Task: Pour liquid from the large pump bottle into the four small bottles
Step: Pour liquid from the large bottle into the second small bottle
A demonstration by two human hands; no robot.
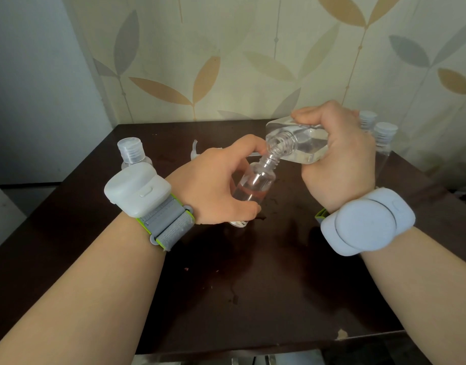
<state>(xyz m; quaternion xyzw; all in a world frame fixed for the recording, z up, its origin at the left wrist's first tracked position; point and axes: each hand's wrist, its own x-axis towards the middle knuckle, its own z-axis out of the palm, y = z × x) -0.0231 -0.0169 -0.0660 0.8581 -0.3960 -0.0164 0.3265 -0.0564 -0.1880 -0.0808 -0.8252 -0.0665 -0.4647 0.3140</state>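
My right hand grips the large clear bottle, tipped over with its open threaded neck pointing down to the left. Its mouth meets the open neck of a small clear bottle, which my left hand grips and tilts toward it. Clear liquid fills the lower part of the small bottle. Its base rests near the dark table. The white pump head lies on the table behind my left hand, partly hidden.
A capped small bottle stands at the back left. Two more capped small bottles stand at the back right behind my right hand. Wet spots mark the table. A leaf-patterned wall rises close behind.
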